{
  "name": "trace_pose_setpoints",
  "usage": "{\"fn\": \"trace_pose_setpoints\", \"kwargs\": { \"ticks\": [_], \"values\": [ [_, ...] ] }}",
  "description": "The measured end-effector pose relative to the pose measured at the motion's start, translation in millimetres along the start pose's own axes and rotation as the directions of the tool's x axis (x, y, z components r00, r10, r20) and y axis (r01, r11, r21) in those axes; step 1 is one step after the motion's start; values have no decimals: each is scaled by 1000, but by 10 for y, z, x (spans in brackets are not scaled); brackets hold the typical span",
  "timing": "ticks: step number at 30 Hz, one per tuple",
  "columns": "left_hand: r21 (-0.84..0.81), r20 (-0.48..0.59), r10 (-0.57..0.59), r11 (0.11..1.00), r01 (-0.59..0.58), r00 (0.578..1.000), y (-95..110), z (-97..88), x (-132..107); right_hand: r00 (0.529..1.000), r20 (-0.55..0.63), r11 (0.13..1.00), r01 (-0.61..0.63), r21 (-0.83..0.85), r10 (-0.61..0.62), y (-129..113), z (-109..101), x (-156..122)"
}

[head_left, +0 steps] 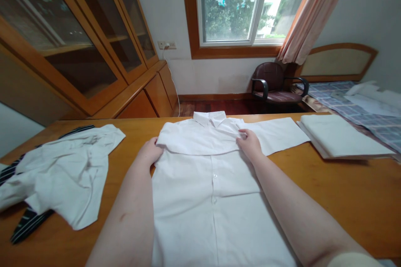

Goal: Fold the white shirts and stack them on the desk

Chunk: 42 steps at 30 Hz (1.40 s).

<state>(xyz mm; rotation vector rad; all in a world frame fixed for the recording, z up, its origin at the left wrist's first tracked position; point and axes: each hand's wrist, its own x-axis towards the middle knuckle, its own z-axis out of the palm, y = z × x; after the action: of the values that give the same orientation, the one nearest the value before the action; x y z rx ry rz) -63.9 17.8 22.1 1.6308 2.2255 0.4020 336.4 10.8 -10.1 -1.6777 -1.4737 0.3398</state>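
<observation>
A white button-up shirt (184, 200) lies front up on the wooden table, its collar at the far edge. One sleeve (194, 142) is folded across the chest from the left, while the other sleeve stretches out to the right. At the left shoulder fold, my left hand (150, 151) is closed on the shirt's edge, with its fingertips partly hidden by the cloth. My right hand (250, 144) pinches the end of the folded sleeve at the right side of the chest.
On the table's left lies a crumpled heap of white clothing (72, 175) with black striped cloth (31, 223). A folded white stack (341, 133) sits at the right. Beyond the table (341, 192) are a chair (275, 83), a bed (363, 102) and a glass-doored cabinet (125, 79).
</observation>
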Motion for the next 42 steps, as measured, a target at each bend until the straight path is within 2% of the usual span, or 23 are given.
{"fn": "trace_pose_setpoints", "kwargs": {
  "ticks": [4,5,7,9,11,15,17,20,23,26,29,36,39,42],
  "values": [
    [67,-141,-80,994,90,987,-34,29,9,971,-219,992,111,63,-95,11,-45,21],
    [87,-158,-87,991,102,984,-35,34,9,971,-221,993,109,48,-96,20,-43,24],
    [118,-148,-89,987,107,985,-24,36,2,990,-123,997,74,-18,-75,44,-18,25],
    [131,-100,-84,987,97,991,2,27,-9,999,-5,994,44,-100,-45,73,22,18],
    [141,-53,-88,986,95,995,30,3,-23,999,37,987,36,-155,-31,100,59,11],
    [167,113,-106,982,86,988,42,-79,-52,1000,-9,979,23,-205,-25,120,84,8],
    [147,160,-103,986,80,982,24,-126,-43,999,-36,970,22,-243,-31,101,75,8],
    [147,105,-106,985,90,989,-4,-189,71,990,-110,954,48,-295,-83,21,43,-10],
    [169,21,-119,979,114,993,5,-228,327,968,-145,953,165,-256,-206,-98,5,-56],
    [11,1,-129,992,129,992,60,-207,617,943,-76,936,309,-170,-325,-186,-12,-106],
    [-140,-7,-100,985,98,995,128,-114,794,936,-33,930,344,-131,-351,-192,-1,-124],
    [-309,-43,120,943,-127,992,153,98,813,949,2,942,314,-115,-316,-132,28,-95],
    [-500,-142,107,850,-164,984,120,111,827,938,22,933,346,-104,-345,-168,28,-111],
    [-722,-213,22,670,-172,977,92,97,850,935,36,930,355,-94,-354,-191,26,-121]
  ]
}}
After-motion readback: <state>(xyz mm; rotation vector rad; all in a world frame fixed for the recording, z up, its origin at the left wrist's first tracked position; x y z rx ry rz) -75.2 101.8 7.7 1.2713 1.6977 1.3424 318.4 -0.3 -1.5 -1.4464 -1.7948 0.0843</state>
